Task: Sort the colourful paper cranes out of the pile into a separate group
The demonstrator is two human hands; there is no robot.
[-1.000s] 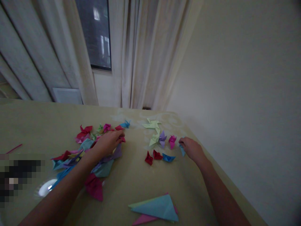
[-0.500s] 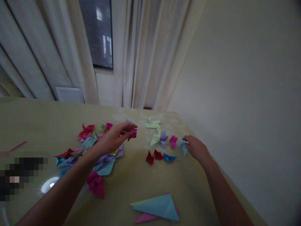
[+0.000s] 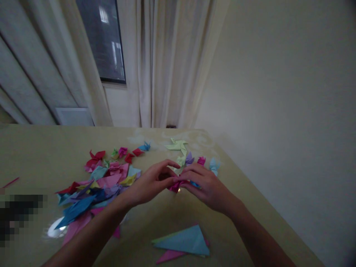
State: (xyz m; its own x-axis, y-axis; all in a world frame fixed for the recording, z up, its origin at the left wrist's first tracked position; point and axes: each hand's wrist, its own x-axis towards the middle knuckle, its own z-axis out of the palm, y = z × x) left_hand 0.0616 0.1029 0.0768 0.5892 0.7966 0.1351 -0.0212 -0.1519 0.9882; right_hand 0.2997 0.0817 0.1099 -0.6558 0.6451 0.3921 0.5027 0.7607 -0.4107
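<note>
Above the middle of the table, my left hand (image 3: 155, 181) pinches a small magenta origami piece (image 3: 174, 187) between thumb and fingers. From the other side, my right hand (image 3: 207, 187) closes its thumb and fingers on the same piece. A bit of a blue paper boat (image 3: 195, 184) shows between the right fingers; I cannot tell whether they touch it. Just beyond the hands lie a purple folded piece (image 3: 189, 158), a pale green one (image 3: 181, 161), a magenta one (image 3: 201, 160) and a light blue one (image 3: 214, 166). The hands cover the spot where two red pieces lay.
A heap of coloured origami (image 3: 111, 180) spreads over the left of the table (image 3: 233, 237). A pale green pinwheel (image 3: 178, 145) lies at the back. Large folded sheets (image 3: 183, 241) rest near the front. A wall (image 3: 292, 129) borders the right side.
My left hand has moved right and nearer with the magenta piece. My right hand has left the light blue piece and come in to meet it. The view has shifted slightly.
</note>
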